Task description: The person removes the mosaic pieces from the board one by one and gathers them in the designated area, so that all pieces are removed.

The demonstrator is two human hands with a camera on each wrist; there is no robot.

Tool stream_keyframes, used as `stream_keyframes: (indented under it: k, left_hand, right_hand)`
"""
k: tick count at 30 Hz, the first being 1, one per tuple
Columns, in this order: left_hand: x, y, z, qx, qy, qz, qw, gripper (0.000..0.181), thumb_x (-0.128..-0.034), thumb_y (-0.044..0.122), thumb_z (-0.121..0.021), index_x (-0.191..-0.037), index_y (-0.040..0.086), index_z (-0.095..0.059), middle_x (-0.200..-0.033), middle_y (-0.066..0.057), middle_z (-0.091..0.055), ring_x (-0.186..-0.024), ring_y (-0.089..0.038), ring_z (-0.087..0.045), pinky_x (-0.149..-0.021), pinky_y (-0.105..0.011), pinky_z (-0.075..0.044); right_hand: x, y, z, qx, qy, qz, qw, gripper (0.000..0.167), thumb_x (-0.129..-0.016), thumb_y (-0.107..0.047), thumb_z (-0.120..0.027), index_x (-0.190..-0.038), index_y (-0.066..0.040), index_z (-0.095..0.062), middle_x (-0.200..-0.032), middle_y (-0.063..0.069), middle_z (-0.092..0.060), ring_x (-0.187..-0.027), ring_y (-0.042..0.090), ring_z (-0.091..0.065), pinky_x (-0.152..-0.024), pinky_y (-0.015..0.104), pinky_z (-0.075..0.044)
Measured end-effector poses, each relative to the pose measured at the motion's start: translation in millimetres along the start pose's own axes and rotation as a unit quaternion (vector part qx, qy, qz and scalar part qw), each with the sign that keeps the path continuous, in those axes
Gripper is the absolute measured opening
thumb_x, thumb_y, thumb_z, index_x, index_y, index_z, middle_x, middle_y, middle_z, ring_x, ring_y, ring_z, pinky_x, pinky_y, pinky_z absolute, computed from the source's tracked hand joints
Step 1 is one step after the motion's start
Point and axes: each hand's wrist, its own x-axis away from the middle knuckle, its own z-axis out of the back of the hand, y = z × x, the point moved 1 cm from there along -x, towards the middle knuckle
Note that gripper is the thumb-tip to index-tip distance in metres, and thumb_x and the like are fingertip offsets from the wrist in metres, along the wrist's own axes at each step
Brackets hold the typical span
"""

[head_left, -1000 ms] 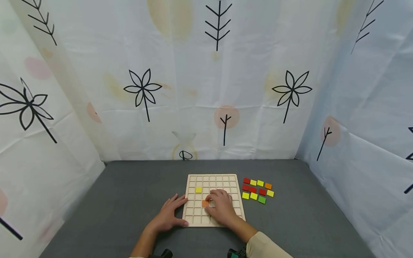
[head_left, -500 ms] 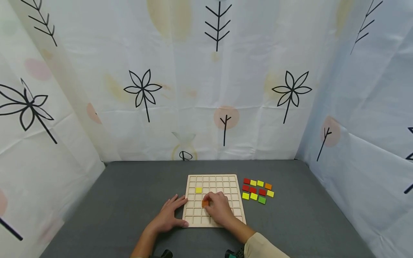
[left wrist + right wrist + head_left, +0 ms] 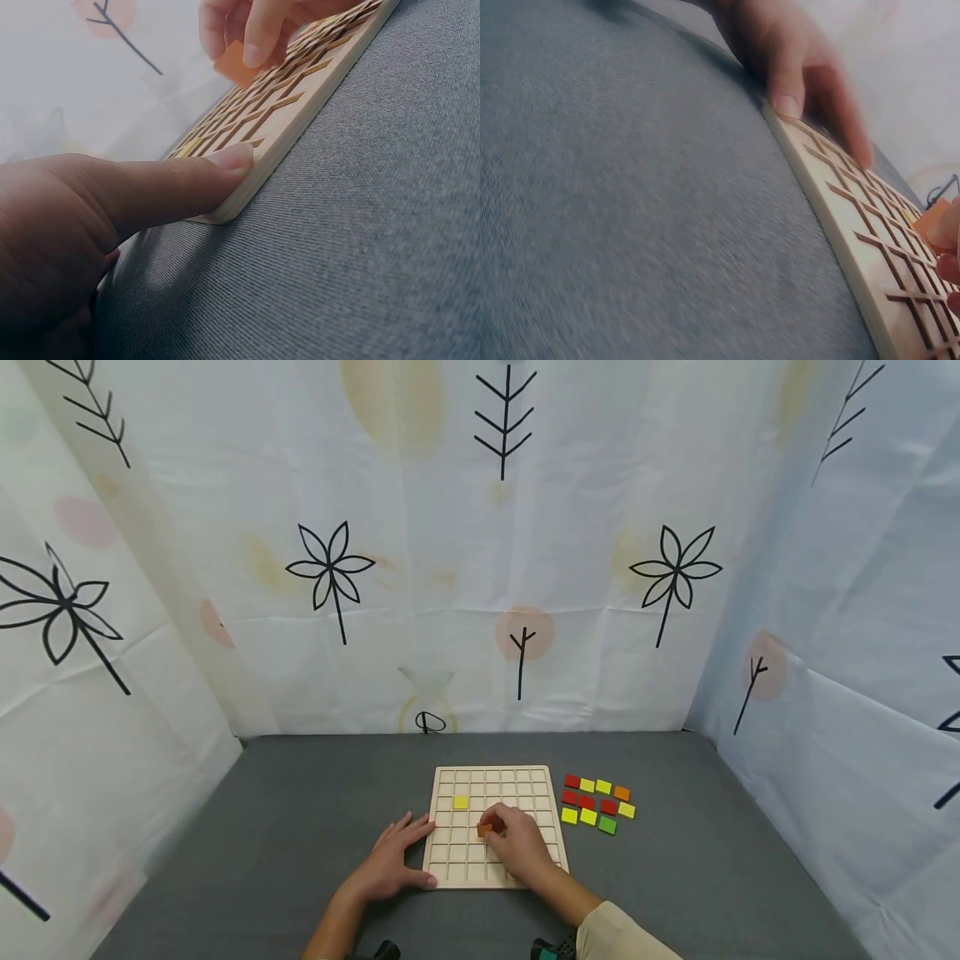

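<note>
My right hand (image 3: 519,843) pinches an orange square tile (image 3: 483,831) between thumb and fingers. In the left wrist view the orange tile (image 3: 237,65) is tilted and raised above the wooden grid board (image 3: 279,116). The pale board (image 3: 450,872) lies flat on the table, with rows of square cells. A yellow tile (image 3: 461,802) sits in one cell at its upper left. My left hand (image 3: 390,857) rests at the board's left side, fingers spread and straight, thumb on the near left corner. Part of the board is hidden under my right hand.
Right of the board several loose tiles lie in rough rows: red (image 3: 586,802), yellow (image 3: 569,816), orange (image 3: 622,793) and one green (image 3: 607,825). The grey table (image 3: 322,785) meets a patterned white curtain (image 3: 420,652) at the back and sides.
The orange tile lay in a board cell; my right fingers have closed on it and lifted it slightly up and to the right. My left hand has stayed in place.
</note>
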Motion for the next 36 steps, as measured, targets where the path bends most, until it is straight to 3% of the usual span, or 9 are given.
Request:
stream_keyframes:
  k: [12, 20, 24, 31, 36]
  left_hand:
    - [1.8, -0.5, -1.0, 0.009, 0.004, -0.008, 0.9999, 0.089, -0.0696, 0.04, -0.085, -0.144, 0.008, -0.049, -0.15, -0.013, -0.04, -0.143, -0.042, -0.017, -0.113, -0.06, -0.007]
    - [3.3, 1.2, -0.1, 0.029, 0.002, -0.01, 0.9995, 0.089, -0.0691, 0.038, -0.086, -0.144, 0.007, -0.048, -0.152, -0.012, -0.039, -0.144, -0.042, -0.015, -0.112, -0.062, -0.005]
    - [3.2, 1.5, 0.1, 0.026, 0.005, -0.009, 0.9996, 0.089, -0.0686, 0.037, -0.086, -0.144, 0.008, -0.049, -0.151, -0.013, -0.039, -0.144, -0.042, -0.015, -0.112, -0.062, -0.006]
    - [2.8, 1.5, 0.2, 0.024, 0.007, -0.011, 0.9996, 0.089, -0.068, 0.037, -0.087, -0.143, 0.008, -0.049, -0.151, -0.013, -0.039, -0.144, -0.042, -0.015, -0.112, -0.062, -0.006]
    - [3.1, 1.3, -0.1, 0.02, 0.008, -0.013, 0.9997, 0.089, -0.0682, 0.038, -0.086, -0.144, 0.008, -0.049, -0.151, -0.013, -0.039, -0.144, -0.042, -0.016, -0.112, -0.062, -0.006]
  right_hand:
    - [1.0, 15, 30, 0.005, 0.026, -0.001, 0.9997, 0.021, -0.08, 0.006, -0.071, -0.09, -0.012, -0.066, -0.081, -0.002, -0.064, -0.072, 0.008, -0.055, -0.064, 0.024, -0.049]
    - [7.2, 31, 52, 0.002, 0.057, -0.034, 0.9978, 0.022, -0.081, 0.005, -0.072, -0.089, -0.015, -0.066, -0.079, -0.006, -0.063, -0.071, 0.01, -0.054, -0.063, 0.025, -0.048]
    - [12.0, 39, 63, 0.008, 0.066, -0.046, 0.9967, 0.022, -0.08, 0.006, -0.072, -0.089, -0.013, -0.066, -0.079, -0.002, -0.064, -0.071, 0.011, -0.054, -0.063, 0.025, -0.049]
    - [22.9, 51, 80, 0.029, 0.088, -0.055, 0.9942, 0.023, -0.079, 0.006, -0.074, -0.091, -0.013, -0.067, -0.077, -0.008, -0.06, -0.069, 0.009, -0.053, -0.061, 0.025, -0.047]
    - [30.0, 62, 90, 0.02, 0.1, -0.063, 0.9928, 0.023, -0.078, 0.008, -0.075, -0.091, -0.01, -0.067, -0.079, -0.003, -0.062, -0.07, 0.011, -0.054, -0.062, 0.025, -0.048]
